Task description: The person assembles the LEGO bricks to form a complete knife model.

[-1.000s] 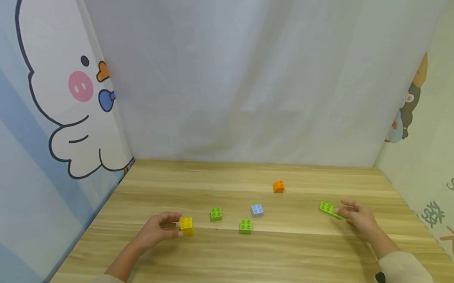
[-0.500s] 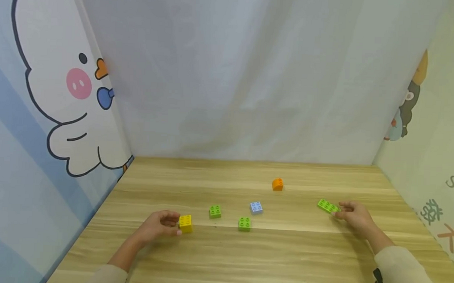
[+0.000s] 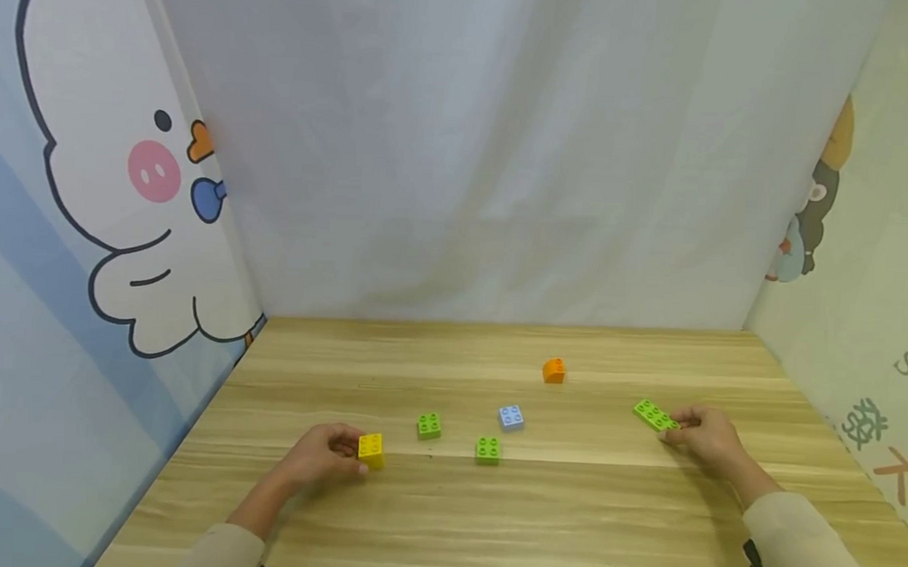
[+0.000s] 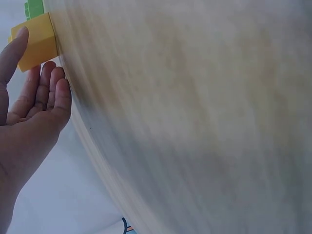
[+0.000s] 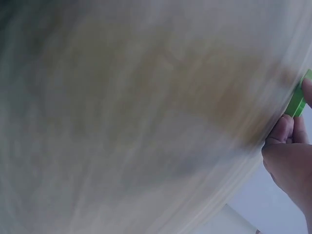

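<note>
Left arm and right arm reach forward, left fingers loosely curved, right fingers pinching.

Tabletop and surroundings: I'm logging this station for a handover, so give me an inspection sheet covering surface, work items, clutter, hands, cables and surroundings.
Surface: wood-grain table.
Work items: yellow block, studs up; long green block, lying flat.
Clutter: four loose blocks, standing apart: a small green block, a second small green block, a light blue block and an orange block.
Left hand: at the yellow block, thumb overlapping it; grip unclear.
Right hand: pinches one end of the long green block.
Cables: nothing seen.
Surroundings: pale curtain behind; cartoon-printed panel at left.
</note>
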{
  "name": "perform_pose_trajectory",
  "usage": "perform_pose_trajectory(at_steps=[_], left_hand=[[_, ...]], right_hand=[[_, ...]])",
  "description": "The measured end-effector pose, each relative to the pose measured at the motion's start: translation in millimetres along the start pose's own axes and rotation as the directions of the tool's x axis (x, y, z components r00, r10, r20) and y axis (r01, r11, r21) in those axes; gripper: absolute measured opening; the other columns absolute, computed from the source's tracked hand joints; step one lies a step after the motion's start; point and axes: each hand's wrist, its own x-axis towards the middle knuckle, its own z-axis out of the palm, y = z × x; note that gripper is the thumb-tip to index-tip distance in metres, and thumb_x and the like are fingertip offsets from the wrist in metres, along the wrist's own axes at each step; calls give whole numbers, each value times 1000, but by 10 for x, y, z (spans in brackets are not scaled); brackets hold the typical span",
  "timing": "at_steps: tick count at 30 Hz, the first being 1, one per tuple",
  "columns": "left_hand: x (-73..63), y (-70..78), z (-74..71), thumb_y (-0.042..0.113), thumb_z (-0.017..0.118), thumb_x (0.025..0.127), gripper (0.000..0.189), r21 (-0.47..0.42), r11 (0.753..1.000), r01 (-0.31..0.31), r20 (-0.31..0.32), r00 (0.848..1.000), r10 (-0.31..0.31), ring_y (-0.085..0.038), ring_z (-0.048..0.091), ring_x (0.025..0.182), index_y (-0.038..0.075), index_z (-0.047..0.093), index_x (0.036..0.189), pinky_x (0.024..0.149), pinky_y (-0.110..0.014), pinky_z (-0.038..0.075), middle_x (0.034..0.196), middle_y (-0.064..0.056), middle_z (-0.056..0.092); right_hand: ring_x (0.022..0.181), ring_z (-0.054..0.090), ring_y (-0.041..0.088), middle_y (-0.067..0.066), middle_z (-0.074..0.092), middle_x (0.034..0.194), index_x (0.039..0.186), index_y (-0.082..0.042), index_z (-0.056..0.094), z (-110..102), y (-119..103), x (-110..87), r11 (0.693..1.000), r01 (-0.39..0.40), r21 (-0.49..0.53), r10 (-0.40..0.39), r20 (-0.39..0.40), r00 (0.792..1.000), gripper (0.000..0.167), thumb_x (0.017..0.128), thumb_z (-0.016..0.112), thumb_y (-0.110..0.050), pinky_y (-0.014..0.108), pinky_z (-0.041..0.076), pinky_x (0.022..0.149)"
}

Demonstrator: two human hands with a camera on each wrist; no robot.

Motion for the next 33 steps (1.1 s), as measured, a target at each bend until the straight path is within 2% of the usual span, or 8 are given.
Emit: perform_pose_trajectory(at_steps=[9,16,20,25,28,33], left_hand=[[2,10,2,10,81,70,44,-9,1000,4,-28,1000,-4,-20,58,84,-8,62,106,77,-36,49,91,-6,63],[-14,11,-93,13,82,70,41,25,1000,10,-111,994,-7,-19,59,82,-5,65,102,74,-34,49,88,-5,64],[-74,55,-108,13,82,70,40,17,999,-35,-88,995,36,-20,60,81,-7,65,100,73,-33,50,88,-6,65],[-243,136,-66,16,83,68,40,-9,999,-35,-58,998,34,-20,60,80,-4,66,99,70,-32,50,88,-5,66],[-307,174,-35,17,83,68,40,-21,999,-29,-49,998,28,-19,60,79,-4,66,99,69,-31,50,87,-5,65],[-323,210,12,17,83,68,40,-39,998,-42,-54,998,40,-19,61,79,-4,66,99,69,-31,51,87,-5,66]], right_hand=[[86,53,30,19,57,97,110,15,53,-12,-64,-24,1000,1,-23,-1,-1,1000,46,80,72,-15,32,44,67],[93,51,32,22,56,103,115,16,51,-3,-123,27,1000,-8,18,8,20,1000,51,83,71,-19,34,45,72],[91,51,30,19,55,101,114,16,50,17,-174,-9,999,5,55,-6,21,1000,51,83,71,-18,30,45,70],[89,52,26,21,55,104,114,17,49,86,-201,-166,989,23,146,-30,42,999,50,83,70,-16,25,48,69],[88,53,24,20,56,103,115,18,49,123,-197,-244,989,28,145,-35,50,998,51,84,70,-16,25,49,68],[91,54,27,22,56,105,118,16,48,144,-228,-301,994,12,112,-16,35,999,55,83,70,-20,25,49,68]])
